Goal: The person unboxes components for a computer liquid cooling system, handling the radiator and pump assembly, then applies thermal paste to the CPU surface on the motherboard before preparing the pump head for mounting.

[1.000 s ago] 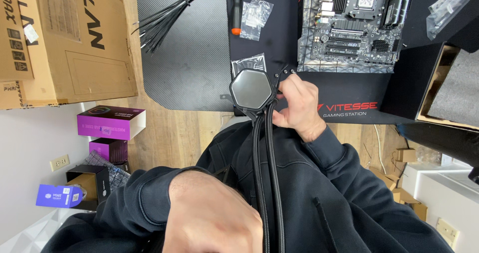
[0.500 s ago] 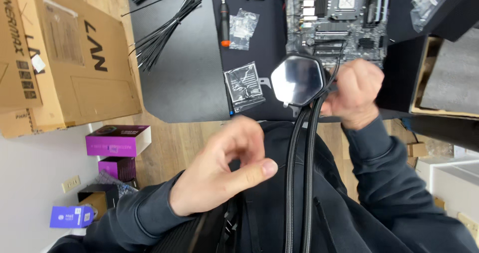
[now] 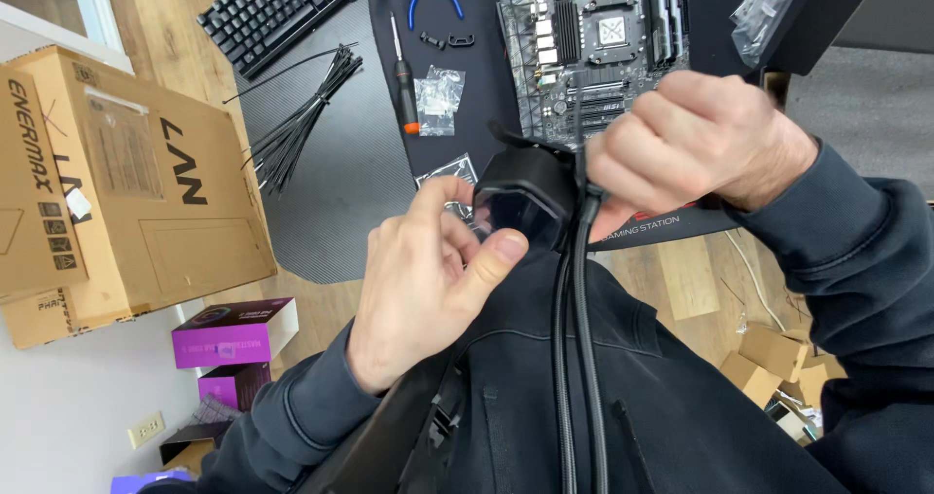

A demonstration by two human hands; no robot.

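The right hand (image 3: 696, 144) is closed in a fist around the top of two black braided hoses (image 3: 574, 358), right where they join a black pump block (image 3: 520, 197) with a glossy hexagonal face. The block is held up in the air at the centre of the view, above the person's dark sweatshirt, and the hoses run straight down from it toward 6 o'clock.

The left hand (image 3: 428, 280) sits at 8 o'clock of the block, half curled, with thumb and forefinger pinching at the edge of the glossy face. Whether they hold anything besides the block's rim cannot be told.

Beyond the hands, at 12 o'clock, a motherboard (image 3: 608, 46) lies on a black mat on the bench (image 3: 331, 192). Toward 11 o'clock lie a screwdriver (image 3: 403, 75) with an orange band, a small clear bag (image 3: 438, 100), a bundle of black cable ties (image 3: 302, 114) and a keyboard (image 3: 277, 7). A large cardboard box (image 3: 117, 182) stands at 9 o'clock, with purple boxes (image 3: 233, 333) below it.
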